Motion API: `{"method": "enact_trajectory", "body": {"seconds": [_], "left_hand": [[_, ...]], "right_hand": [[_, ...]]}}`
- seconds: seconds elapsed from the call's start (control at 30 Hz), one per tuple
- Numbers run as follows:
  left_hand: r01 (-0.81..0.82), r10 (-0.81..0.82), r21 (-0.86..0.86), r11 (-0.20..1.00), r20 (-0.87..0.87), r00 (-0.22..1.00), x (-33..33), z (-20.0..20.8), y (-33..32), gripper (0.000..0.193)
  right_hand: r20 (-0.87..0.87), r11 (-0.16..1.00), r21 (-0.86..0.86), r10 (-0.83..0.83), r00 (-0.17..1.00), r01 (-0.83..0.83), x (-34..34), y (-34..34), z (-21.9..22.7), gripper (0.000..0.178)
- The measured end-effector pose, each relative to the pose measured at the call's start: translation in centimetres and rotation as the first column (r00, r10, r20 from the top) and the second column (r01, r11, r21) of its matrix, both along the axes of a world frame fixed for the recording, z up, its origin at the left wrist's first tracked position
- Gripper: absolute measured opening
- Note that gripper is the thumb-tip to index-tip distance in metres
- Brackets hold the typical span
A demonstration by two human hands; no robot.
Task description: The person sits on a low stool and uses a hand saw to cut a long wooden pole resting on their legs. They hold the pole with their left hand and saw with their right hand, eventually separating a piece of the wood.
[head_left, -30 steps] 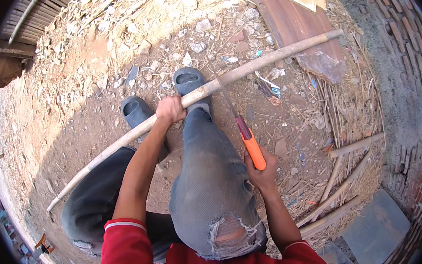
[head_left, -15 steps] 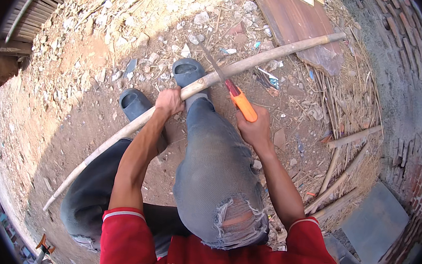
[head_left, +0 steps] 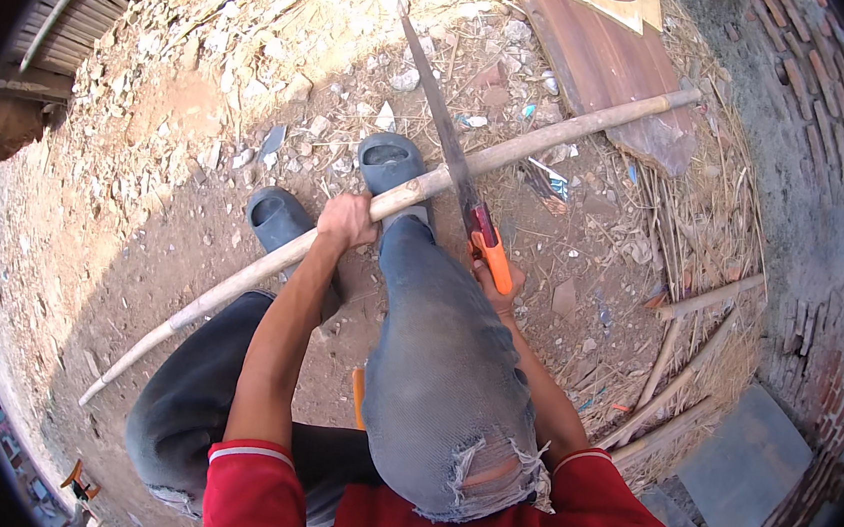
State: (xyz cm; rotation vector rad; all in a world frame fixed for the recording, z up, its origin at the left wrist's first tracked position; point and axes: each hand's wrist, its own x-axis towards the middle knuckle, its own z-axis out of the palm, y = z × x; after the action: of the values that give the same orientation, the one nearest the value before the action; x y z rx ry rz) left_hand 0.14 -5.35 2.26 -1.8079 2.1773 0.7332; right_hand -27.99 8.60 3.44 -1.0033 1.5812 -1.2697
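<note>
A long pale wooden pole [head_left: 543,140] slants across in front of me, from low at the left to high at the right. My left hand [head_left: 347,221] is closed around it, just left of my right sandal [head_left: 389,160]. The pole passes over that foot. In my right hand [head_left: 495,282], beside my right knee, is the orange and dark red handle of a hand saw [head_left: 444,125]. Its long blade points away from me and lies across the pole, right of the sandal. Part of my right hand is hidden behind the handle.
A brown wooden board [head_left: 601,53] lies under the pole's far right end. Several cut sticks [head_left: 679,361] and dry straw lie at the right, near a brick wall [head_left: 817,218] and a grey sheet [head_left: 745,468]. Stones and rubble cover the ground ahead.
My right hand has drawn back toward me with the saw, and more of the blade shows beyond the pole. My left hand keeps its hold on the pole.
</note>
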Motion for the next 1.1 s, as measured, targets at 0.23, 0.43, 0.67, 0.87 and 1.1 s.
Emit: {"method": "enact_trajectory", "body": {"seconds": [0.23, 0.43, 0.67, 0.87, 1.1], "left_hand": [[-0.006, 0.006, -0.005, 1.0, 0.0, 1.0, -0.4, 0.7, -0.2, 0.039], [-0.023, 0.022, 0.052, 0.998, 0.015, 1.0, 0.5, 1.4, -0.5, 0.043], [-0.024, 0.027, 0.103, 0.994, -0.031, 0.999, -0.1, 1.2, -1.4, 0.044], [0.036, -0.032, 0.14, 0.989, -0.029, 0.999, 1.3, 0.0, -1.8, 0.045], [0.007, -0.005, 0.015, 1.0, -0.096, 0.995, 0.9, 1.6, -0.8, 0.047]], "right_hand": [[-0.232, 0.99, 0.06, 0.136, 0.963, -0.126, 0.2, -4.2, 12.2, 0.024], [-0.175, 1.0, 0.012, -0.009, 0.984, 0.012, -2.8, -0.5, 18.9, 0.019], [-0.684, 0.978, -0.165, -0.206, 0.7, 0.126, -6.5, 11.4, 10.3, 0.012], [-0.802, 0.924, 0.352, 0.216, 0.557, 0.149, -4.9, 12.6, 6.7, 0.068], [0.346, 0.896, 0.335, -0.403, 0.847, 0.29, -8.0, -12.7, -0.4, 0.098]]}}
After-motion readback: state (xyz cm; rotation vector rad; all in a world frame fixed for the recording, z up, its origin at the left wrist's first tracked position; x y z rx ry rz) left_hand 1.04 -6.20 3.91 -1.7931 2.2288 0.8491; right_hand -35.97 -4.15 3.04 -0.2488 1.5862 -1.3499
